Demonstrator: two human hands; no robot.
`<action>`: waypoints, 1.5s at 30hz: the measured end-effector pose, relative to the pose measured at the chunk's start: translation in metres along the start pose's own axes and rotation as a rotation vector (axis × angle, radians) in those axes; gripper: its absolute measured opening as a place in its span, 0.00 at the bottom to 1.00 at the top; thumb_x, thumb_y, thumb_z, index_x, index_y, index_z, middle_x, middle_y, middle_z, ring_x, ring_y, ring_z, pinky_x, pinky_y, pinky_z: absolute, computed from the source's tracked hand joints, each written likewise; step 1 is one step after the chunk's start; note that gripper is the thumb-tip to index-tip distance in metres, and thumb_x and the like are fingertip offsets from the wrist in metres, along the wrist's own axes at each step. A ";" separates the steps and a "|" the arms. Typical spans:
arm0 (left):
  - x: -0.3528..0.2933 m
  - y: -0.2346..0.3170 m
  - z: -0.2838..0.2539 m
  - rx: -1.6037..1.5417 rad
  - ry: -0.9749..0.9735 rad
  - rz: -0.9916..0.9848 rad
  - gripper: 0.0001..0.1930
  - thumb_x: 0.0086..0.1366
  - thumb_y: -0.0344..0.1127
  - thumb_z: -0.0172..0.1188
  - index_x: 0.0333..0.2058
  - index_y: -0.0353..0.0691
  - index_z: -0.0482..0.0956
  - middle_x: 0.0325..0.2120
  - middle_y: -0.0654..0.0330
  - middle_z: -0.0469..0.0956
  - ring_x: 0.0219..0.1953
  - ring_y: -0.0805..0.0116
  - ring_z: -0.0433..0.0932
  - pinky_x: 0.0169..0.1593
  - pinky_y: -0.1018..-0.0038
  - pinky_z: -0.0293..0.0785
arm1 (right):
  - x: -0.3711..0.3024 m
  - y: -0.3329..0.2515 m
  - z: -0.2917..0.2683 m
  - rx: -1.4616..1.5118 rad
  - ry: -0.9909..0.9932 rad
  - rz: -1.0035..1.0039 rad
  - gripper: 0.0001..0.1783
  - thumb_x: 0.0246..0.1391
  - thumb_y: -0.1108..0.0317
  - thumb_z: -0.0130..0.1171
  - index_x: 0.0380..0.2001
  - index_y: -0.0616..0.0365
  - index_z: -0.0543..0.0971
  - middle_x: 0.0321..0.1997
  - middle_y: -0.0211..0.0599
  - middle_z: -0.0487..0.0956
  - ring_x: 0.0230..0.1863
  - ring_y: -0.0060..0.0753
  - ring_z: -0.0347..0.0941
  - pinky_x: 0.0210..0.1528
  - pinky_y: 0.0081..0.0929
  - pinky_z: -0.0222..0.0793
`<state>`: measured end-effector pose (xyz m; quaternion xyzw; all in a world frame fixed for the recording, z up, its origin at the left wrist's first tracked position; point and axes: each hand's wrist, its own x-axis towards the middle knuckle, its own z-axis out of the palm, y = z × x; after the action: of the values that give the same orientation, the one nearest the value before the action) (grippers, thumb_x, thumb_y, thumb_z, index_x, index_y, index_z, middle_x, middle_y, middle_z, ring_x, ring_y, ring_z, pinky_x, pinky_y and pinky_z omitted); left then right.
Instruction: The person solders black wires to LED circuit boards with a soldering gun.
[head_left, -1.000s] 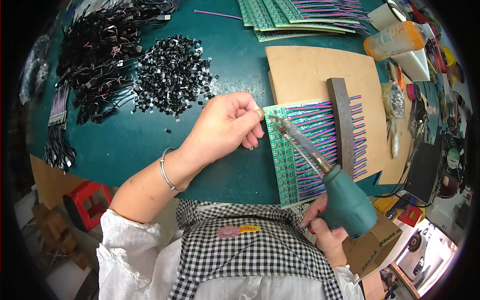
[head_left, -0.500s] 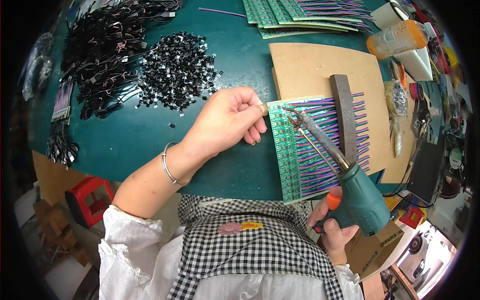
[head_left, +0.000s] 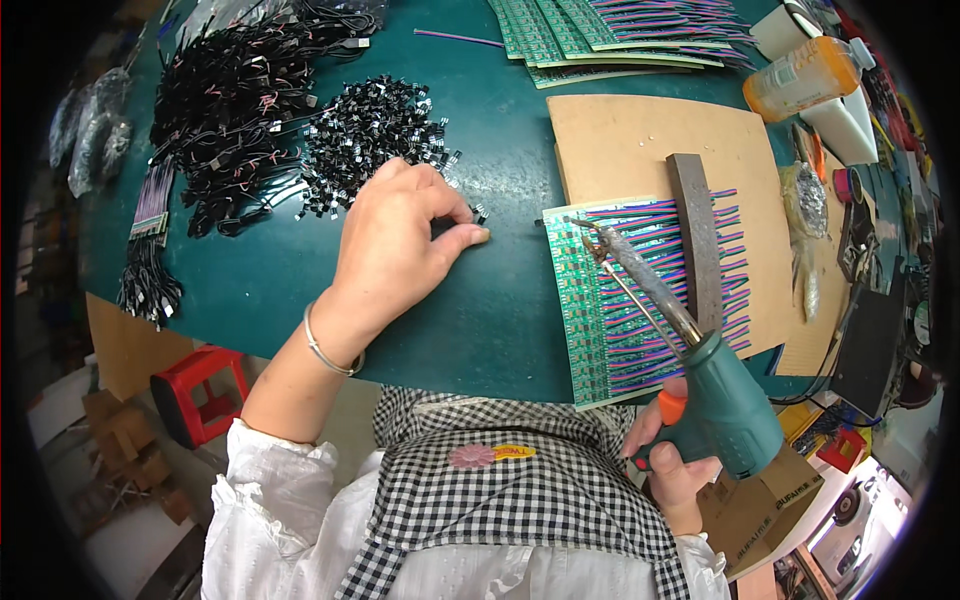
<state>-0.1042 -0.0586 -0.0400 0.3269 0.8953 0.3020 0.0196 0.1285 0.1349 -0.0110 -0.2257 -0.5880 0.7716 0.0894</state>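
My left hand [head_left: 405, 235] is at the near right side of a pile of small black components with metal pins [head_left: 375, 130]. Its thumb and index finger close in a pinch, with one small black component [head_left: 480, 213] at their tips. My right hand [head_left: 675, 455] is wrapped round the handle of a green soldering gun [head_left: 730, 405] with an orange trigger. The gun's tip is over the upper left part of a green circuit board panel [head_left: 575, 310] with rows of coloured wires. Another small black component [head_left: 539, 222] sits at the panel's upper left edge.
A dark metal bar [head_left: 690, 235] lies across the wires on a brown board [head_left: 620, 140]. More wired panels [head_left: 560, 35] are stacked at the back. Black cables [head_left: 225, 110] are heaped at the left. An orange-filled bottle [head_left: 800, 80] lies at the back right.
My left hand has moved left from the panel's edge to the component pile. A black component now shows at that edge. The soldering gun stays nearly still over the panel.
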 end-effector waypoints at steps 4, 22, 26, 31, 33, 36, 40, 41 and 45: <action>-0.001 0.000 0.006 0.006 -0.005 -0.037 0.08 0.42 0.31 0.69 0.20 0.39 0.77 0.22 0.61 0.73 0.30 0.61 0.69 0.36 0.68 0.67 | -0.002 0.001 -0.001 -0.018 -0.031 -0.006 0.36 0.45 0.56 0.66 0.50 0.68 0.62 0.20 0.34 0.68 0.16 0.29 0.67 0.17 0.22 0.65; -0.024 0.058 0.001 -1.173 -0.185 -0.212 0.05 0.63 0.27 0.53 0.33 0.31 0.77 0.30 0.55 0.78 0.27 0.71 0.76 0.30 0.79 0.73 | 0.028 -0.002 0.022 -0.004 -0.044 -0.098 0.35 0.44 0.64 0.65 0.52 0.66 0.61 0.22 0.39 0.70 0.17 0.27 0.67 0.19 0.21 0.65; -0.030 0.081 0.017 -1.397 -0.120 -0.138 0.06 0.58 0.21 0.57 0.35 0.33 0.79 0.34 0.57 0.75 0.35 0.72 0.75 0.40 0.78 0.74 | 0.041 -0.008 0.037 -0.004 -0.095 -0.161 0.32 0.45 0.76 0.61 0.54 0.66 0.60 0.26 0.41 0.73 0.21 0.26 0.70 0.23 0.20 0.68; -0.042 0.083 0.031 -1.368 -0.128 -0.035 0.08 0.54 0.20 0.60 0.34 0.34 0.80 0.32 0.59 0.72 0.34 0.70 0.75 0.41 0.77 0.74 | 0.046 -0.011 0.038 -0.019 -0.142 -0.196 0.32 0.45 0.83 0.57 0.55 0.66 0.59 0.27 0.41 0.73 0.24 0.26 0.71 0.26 0.20 0.70; -0.042 0.084 0.030 -1.292 -0.136 0.029 0.08 0.53 0.19 0.61 0.33 0.34 0.81 0.31 0.58 0.72 0.31 0.70 0.76 0.37 0.77 0.75 | 0.048 -0.013 0.036 -0.028 -0.153 -0.191 0.32 0.45 0.83 0.57 0.55 0.66 0.59 0.27 0.41 0.73 0.24 0.26 0.71 0.26 0.19 0.69; -0.040 0.086 0.030 -1.180 -0.062 0.088 0.07 0.52 0.21 0.63 0.32 0.34 0.82 0.29 0.56 0.76 0.29 0.71 0.77 0.30 0.79 0.74 | 0.048 -0.013 0.034 -0.038 -0.151 -0.157 0.31 0.45 0.84 0.56 0.54 0.67 0.59 0.26 0.41 0.73 0.24 0.25 0.71 0.26 0.19 0.68; -0.040 0.085 0.021 -0.962 -0.149 -0.005 0.06 0.52 0.24 0.64 0.32 0.34 0.82 0.24 0.57 0.79 0.24 0.73 0.77 0.27 0.80 0.73 | 0.054 -0.010 0.029 -0.173 -0.189 -0.243 0.30 0.44 0.85 0.56 0.53 0.68 0.61 0.29 0.41 0.73 0.26 0.23 0.70 0.27 0.19 0.68; -0.040 0.085 0.018 -0.960 -0.144 -0.008 0.06 0.52 0.24 0.64 0.32 0.34 0.82 0.24 0.57 0.79 0.24 0.73 0.77 0.27 0.80 0.73 | 0.054 -0.008 0.029 -0.172 -0.194 -0.242 0.30 0.44 0.85 0.56 0.53 0.68 0.61 0.29 0.41 0.73 0.26 0.23 0.70 0.27 0.19 0.68; -0.034 0.082 0.007 -0.843 -0.261 -0.005 0.05 0.54 0.23 0.61 0.31 0.32 0.81 0.21 0.57 0.79 0.22 0.74 0.78 0.26 0.80 0.73 | 0.051 -0.005 0.035 -0.149 -0.125 -0.276 0.20 0.44 0.85 0.58 0.43 0.66 0.68 0.31 0.37 0.75 0.29 0.22 0.72 0.30 0.19 0.69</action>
<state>-0.0294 -0.0257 -0.0062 0.3238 0.6846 0.5970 0.2647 0.0672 0.1263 -0.0112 -0.1004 -0.6735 0.7187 0.1406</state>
